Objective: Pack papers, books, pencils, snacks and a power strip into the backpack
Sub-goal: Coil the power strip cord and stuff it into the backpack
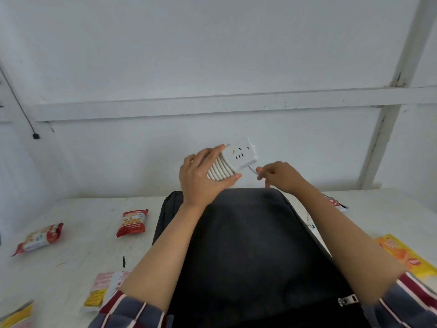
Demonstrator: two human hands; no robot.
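A black backpack (250,247) lies flat on the white table (82,252) in front of me. Above its far end my left hand (201,178) grips a white power strip (238,155) with its white cord wound in several turns around the body. My right hand (279,175) pinches the loose end of that cord (252,171) just to the right of the strip. Several snack packets lie around the bag: a red one (132,222), a red-and-white one (39,239) and a pink-and-yellow one (106,290) on the left, an orange one (406,256) on the right.
A white wall with white beams rises right behind the table. A black pen (123,261) lies left of the bag. Another packet (335,203) peeks out behind my right forearm. A yellow packet (16,318) sits at the bottom left corner. The bag's zipper pull (346,300) shows near my right sleeve.
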